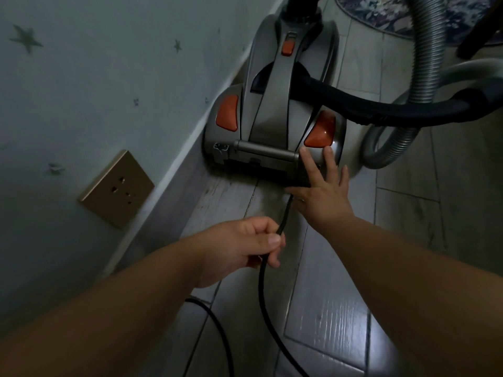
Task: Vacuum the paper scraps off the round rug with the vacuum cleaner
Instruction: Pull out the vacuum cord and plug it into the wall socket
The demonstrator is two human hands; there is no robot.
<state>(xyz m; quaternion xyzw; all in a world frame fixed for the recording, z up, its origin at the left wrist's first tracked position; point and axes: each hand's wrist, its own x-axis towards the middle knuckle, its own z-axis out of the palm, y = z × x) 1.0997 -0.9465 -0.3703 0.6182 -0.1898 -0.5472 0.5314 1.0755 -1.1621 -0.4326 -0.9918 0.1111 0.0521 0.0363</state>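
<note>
A grey canister vacuum cleaner (272, 104) with orange buttons stands on the floor against the wall. Its black power cord (265, 292) runs out of its rear toward me. My left hand (242, 246) grips the cord a short way behind the vacuum. My right hand (321, 191) lies with spread straight fingers on the vacuum's rear right corner, just below an orange button (319, 131). The ribbed grey hose (424, 63) and black handle tube (381, 107) curve off to the right. An edge of the round patterned rug (375, 14) shows at the top; no paper scraps are visible.
A gold wall socket (117, 189) sits low on the star-patterned wall at the left. The floor (340, 322) is light wood-look tile. A dark furniture leg (479, 36) stands at the top right by the rug. More cord (215, 330) loops on the floor near me.
</note>
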